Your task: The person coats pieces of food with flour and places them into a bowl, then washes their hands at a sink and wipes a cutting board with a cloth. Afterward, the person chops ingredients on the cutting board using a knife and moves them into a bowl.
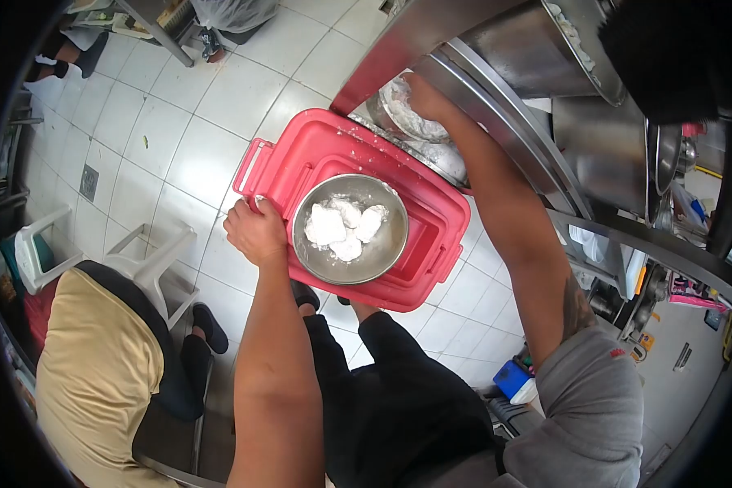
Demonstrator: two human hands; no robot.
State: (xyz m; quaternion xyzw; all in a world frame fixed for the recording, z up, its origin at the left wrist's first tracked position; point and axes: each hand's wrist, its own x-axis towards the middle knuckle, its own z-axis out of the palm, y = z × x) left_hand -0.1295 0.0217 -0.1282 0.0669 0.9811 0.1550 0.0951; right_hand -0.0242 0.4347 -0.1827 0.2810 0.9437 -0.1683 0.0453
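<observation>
A red plastic bin lid (419, 154) with clip handles lies in front of me. On it rests a steel bowl (390, 256) holding several white, flour-coated lumps (346, 228). My left hand (256, 232) is closed on the lid's left edge by the handle, just beside the bowl. Farther out, my right hand (424, 96) reaches down at a metal container (380, 110) with white powder caked inside. Its fingers are mostly hidden there, so I cannot see whether they hold anything. More white powder (443, 153) lies on a surface below that container.
A steel rack (496, 106) with large pots (598, 150) stands close on the right. At the lower left another person in a tan shirt (98, 366) sits near a white plastic stool (159, 264). Another person's foot (92, 55) shows at the upper left. The floor is white tile.
</observation>
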